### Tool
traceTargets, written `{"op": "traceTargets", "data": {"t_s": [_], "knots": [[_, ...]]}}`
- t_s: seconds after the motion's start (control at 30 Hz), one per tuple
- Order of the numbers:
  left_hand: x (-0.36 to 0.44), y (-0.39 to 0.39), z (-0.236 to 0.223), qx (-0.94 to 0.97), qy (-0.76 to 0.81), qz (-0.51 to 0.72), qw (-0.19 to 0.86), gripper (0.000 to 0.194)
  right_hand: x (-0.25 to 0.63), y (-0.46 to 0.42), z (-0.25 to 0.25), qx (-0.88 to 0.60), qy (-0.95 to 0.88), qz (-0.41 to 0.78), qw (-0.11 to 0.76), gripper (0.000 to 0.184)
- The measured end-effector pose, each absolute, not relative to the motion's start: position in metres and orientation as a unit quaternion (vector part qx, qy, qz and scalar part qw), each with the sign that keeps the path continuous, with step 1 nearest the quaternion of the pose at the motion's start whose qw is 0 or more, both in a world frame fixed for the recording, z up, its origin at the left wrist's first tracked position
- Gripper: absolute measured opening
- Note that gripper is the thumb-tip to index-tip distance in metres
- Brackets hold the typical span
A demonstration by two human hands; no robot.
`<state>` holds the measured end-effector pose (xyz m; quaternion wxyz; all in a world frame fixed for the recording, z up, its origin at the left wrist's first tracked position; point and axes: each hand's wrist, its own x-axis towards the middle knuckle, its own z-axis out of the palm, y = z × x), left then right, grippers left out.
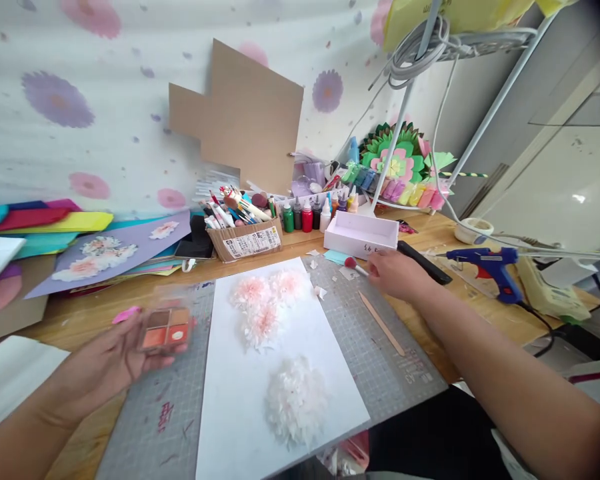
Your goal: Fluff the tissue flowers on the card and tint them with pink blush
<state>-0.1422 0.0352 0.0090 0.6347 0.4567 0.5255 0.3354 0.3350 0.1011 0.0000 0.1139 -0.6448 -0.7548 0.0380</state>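
Note:
My left hand holds a small clear-lidded eyeshadow palette with brown, orange and red pans above the left of the mat. Over at the right, my right hand has its fingers closed on the handle of a red-tipped makeup brush, low over the mat. Between the hands lies a white sheet. It bears three pink-centred ruffled paper flowers in a cluster and one larger, nearly white flower closer to me.
Under the sheet is a grey cutting mat with paper scraps and a wooden stick. Behind stand a cardboard box of brushes, paint bottles and a white tray. A blue glue gun lies right; coloured sheets lie left.

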Motion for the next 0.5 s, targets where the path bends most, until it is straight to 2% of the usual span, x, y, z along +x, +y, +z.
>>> {"op": "traceTargets", "data": {"t_s": [0.17,0.27,0.33,0.4,0.47,0.5], "knots": [[-0.179,0.015,-0.004,0.469,0.550,0.367,0.586,0.038,0.302,0.091,0.005,-0.556,-0.819,0.096,0.106,0.017],[-0.185,0.010,0.001,0.513,0.602,0.338,0.510,0.045,0.280,0.086,-0.001,-0.519,-0.837,0.137,0.105,0.034],[-0.179,0.000,0.011,0.550,0.706,0.290,0.340,0.055,0.272,0.086,-0.007,-0.517,-0.836,0.143,0.117,0.045],[-0.162,-0.017,0.020,0.599,0.763,0.217,0.104,0.062,0.268,0.086,-0.013,-0.520,-0.833,0.138,0.131,0.052],[-0.134,-0.041,0.020,0.701,0.692,0.166,-0.033,0.055,0.265,0.085,-0.017,-0.520,-0.832,0.130,0.142,0.054],[-0.118,-0.054,0.016,0.760,0.627,0.164,-0.046,0.051,0.263,0.085,-0.019,-0.520,-0.832,0.125,0.146,0.051]]}}
